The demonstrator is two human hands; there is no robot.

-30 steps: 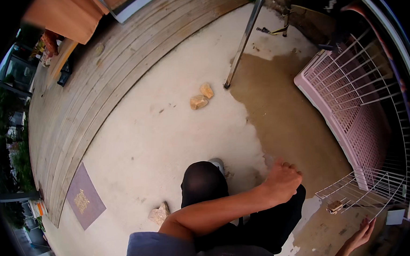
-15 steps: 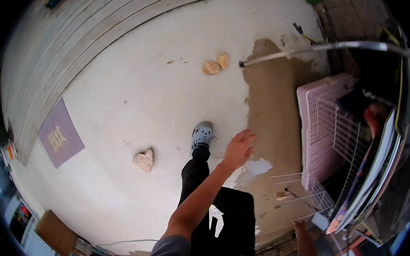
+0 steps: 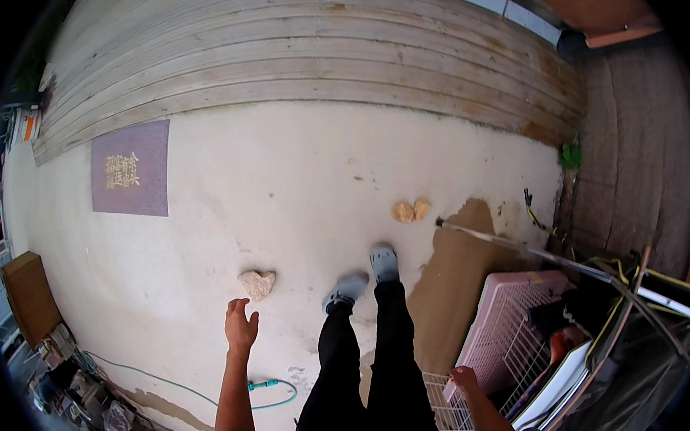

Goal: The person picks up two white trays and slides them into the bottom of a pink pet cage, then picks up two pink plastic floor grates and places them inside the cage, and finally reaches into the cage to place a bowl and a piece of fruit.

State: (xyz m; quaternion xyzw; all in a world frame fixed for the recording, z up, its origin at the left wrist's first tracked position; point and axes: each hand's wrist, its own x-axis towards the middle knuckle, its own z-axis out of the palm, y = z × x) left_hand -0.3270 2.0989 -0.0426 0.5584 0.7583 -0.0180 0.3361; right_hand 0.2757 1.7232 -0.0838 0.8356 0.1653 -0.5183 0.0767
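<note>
My left hand point(image 3: 242, 326) is held low in front of me, fingers apart and holding nothing. Just beyond its fingertips, in the picture, a pale pinkish rock point(image 3: 257, 285) lies on the concrete floor point(image 3: 224, 183). To the right, my right hand point(image 3: 464, 379) hangs beside my leg with its fingers curled in; nothing shows in it. Behind that hand are a pink plastic grate point(image 3: 485, 317) and a white wire rack point(image 3: 441, 399). Two smaller tan rocks point(image 3: 402, 211) sit together ahead of my feet, which wear grey clogs point(image 3: 383, 262).
A purple mat point(image 3: 133, 193) lies at the left, below wooden deck boards point(image 3: 312, 67). A green hose point(image 3: 153, 375) with a teal fitting point(image 3: 262, 385) runs behind my left arm. A metal pole point(image 3: 513, 245) sticks out from the clutter at right, over a wet patch point(image 3: 445, 296).
My view has turned to the right and I have stepped, so both clogs now show. My left hand has swung leftward, close to the pinkish rock. My right hand now shows more fully.
</note>
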